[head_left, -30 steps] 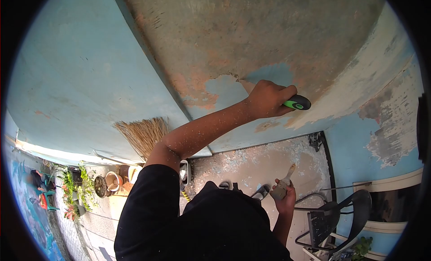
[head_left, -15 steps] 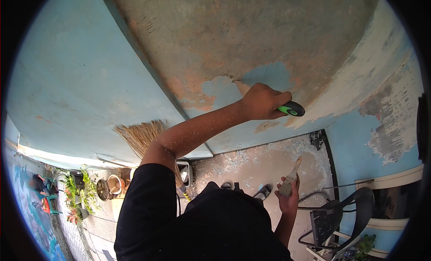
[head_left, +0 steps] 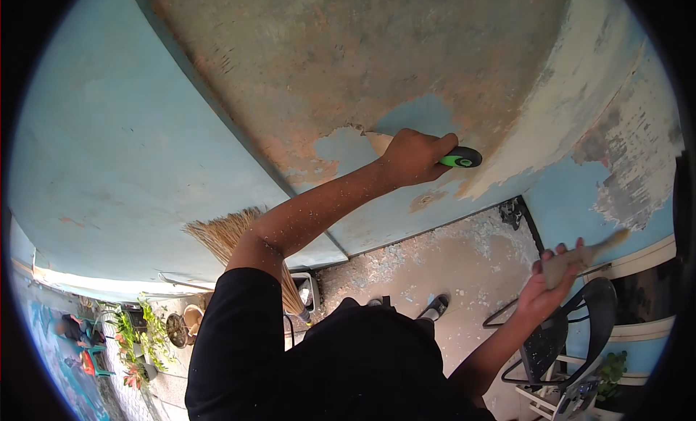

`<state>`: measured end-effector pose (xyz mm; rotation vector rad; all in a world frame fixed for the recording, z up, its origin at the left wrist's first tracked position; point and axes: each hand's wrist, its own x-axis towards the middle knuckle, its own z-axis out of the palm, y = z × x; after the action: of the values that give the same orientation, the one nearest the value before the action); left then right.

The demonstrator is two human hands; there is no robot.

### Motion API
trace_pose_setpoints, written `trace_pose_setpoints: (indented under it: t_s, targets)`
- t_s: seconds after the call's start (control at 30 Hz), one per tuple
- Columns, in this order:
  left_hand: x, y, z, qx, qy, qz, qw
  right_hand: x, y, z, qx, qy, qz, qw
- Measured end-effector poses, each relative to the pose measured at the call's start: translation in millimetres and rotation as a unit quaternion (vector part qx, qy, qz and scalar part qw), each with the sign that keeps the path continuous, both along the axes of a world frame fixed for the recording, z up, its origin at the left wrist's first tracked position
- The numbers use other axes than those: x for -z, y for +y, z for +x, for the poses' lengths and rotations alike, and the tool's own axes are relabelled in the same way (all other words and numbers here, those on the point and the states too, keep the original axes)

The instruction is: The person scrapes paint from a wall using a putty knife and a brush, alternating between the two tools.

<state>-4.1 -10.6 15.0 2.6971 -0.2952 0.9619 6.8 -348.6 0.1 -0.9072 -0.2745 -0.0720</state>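
My left hand [head_left: 417, 157] is closed around a scraper [head_left: 461, 158] with a green and black handle. The scraper's pale blade points left, at the edge of a blue paint patch [head_left: 419, 115] on the wall. Low on the right, my right hand [head_left: 545, 294] grips a paintbrush [head_left: 562, 267] by its wide, greyish end. The brush's handle sticks out up and to the right, blurred by motion. Bare, brownish wall [head_left: 362, 51] surrounds the patch, and small pale flecks dot my left arm.
A straw broom [head_left: 225, 232] leans beside a grey bin [head_left: 308, 290]. Paint chips litter the floor [head_left: 435, 258]. A black chair [head_left: 547, 345] stands at right. Potted plants [head_left: 148, 334] and a seated person [head_left: 72, 328] appear at far left.
My right hand has swung up and to the right with the paintbrush, whose handle now tilts right. My left hand and the scraper stay at nearly the same wall spot; the view has shifted slightly.
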Motion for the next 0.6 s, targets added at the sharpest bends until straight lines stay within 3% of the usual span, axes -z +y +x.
trace_pose_setpoints:
  t_s: [0.03,0.07,0.13,0.17,0.2,0.23,0.27,0.3,0.33,0.4,0.43,0.5,0.53,0.57,0.6]
  targets:
    - [1,0,0,0.002,0.000,0.002,1.000,-11,2,10,0.083,-0.007,0.059,0.995]
    - [2,0,0,-0.007,0.012,0.013,1.000,-10,15,15,0.086,-0.007,0.061,0.994]
    - [3,0,2,-0.016,0.023,0.025,0.999,15,48,27,0.218,0.034,0.170,0.960]
    - [4,0,3,-0.024,0.023,0.033,0.999,63,74,39,0.177,-0.027,-0.027,0.983]
    - [5,0,4,-0.031,0.025,0.041,0.998,100,96,49,0.129,-0.084,-0.224,0.962]
    - [6,-1,4,-0.027,0.026,0.043,0.998,40,119,2,-0.044,-0.054,-0.303,0.950]
    - [6,-1,2,-0.017,0.022,0.036,0.999,65,126,7,-0.082,-0.102,-0.367,0.921]
    - [4,1,4,-0.009,0.014,0.030,0.999,56,121,9,-0.077,-0.103,-0.364,0.922]
    - [1,2,5,-0.009,0.012,0.031,0.999,39,112,9,-0.045,-0.042,-0.234,0.970]
    - [5,1,1,0.003,0.007,0.022,1.000,25,95,18,0.011,0.052,0.018,0.998]
    - [8,2,0,0.002,0.011,0.020,1.000,30,103,16,0.010,0.056,0.016,0.998]
    - [9,2,2,0.000,0.029,0.040,0.999,45,130,9,0.179,0.055,0.033,0.982]
    - [9,2,1,0.003,0.030,0.041,0.999,61,134,6,0.077,-0.096,-0.204,0.971]
    - [8,2,2,0.004,0.028,0.036,0.999,75,129,-1,-0.067,-0.111,-0.377,0.917]
    - [7,3,3,0.004,0.026,0.031,0.999,65,124,-2,-0.053,-0.063,-0.303,0.950]
